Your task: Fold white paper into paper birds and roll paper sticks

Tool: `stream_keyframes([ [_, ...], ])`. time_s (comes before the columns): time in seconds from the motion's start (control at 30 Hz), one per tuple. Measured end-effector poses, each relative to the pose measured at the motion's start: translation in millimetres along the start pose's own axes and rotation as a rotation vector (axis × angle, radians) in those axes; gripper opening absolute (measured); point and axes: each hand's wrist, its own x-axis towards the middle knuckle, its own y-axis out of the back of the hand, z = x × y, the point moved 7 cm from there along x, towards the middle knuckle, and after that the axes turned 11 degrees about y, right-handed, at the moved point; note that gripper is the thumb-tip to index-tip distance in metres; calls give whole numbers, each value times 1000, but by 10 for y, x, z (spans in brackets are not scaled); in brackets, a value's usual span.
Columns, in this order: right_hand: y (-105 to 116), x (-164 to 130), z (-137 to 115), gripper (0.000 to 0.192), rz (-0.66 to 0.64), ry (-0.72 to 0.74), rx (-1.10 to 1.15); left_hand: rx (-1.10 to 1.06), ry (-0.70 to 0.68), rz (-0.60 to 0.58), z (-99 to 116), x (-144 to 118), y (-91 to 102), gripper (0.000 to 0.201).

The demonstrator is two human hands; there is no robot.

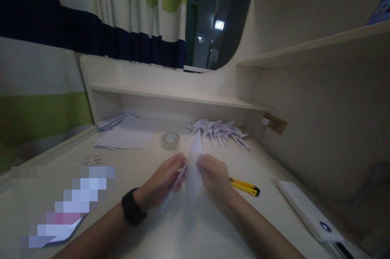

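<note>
In the head view, both hands meet over the middle of the desk (146, 238). The left hand (164, 180), with a dark watch (133, 207) at its wrist, has its grip closed on a thin white stick (170, 195) that slants down toward the wearer. The right hand (215, 173) has its grip clamped on the edge of a blurred sheet (194, 169), which stands upright between the hands; whether the left fingers also pinch it, I cannot tell.

Beyond the hands, white pinwheels (221, 130) lie in a row at the back, with tape (170, 142) to their left and papers (128, 134) farther left. Scraps (91, 160) lie nearer than the papers. A yellow cutter (245, 186) lies just beside the right forearm, and a white device (309, 210) farther right.
</note>
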Motion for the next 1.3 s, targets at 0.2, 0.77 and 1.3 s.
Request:
stream_keyframes([
  [0.2, -4, 7, -1, 30, 6, -9, 17, -23, 2, 2, 42, -38, 7, 37],
  [0.77, 31, 58, -55, 25, 27, -53, 173, -26, -45, -152, 122, -70, -85, 35],
  [1.3, -24, 11, -28, 25, 7, -53, 261, -33, 5, -263, 86, -82, -37, 34],
])
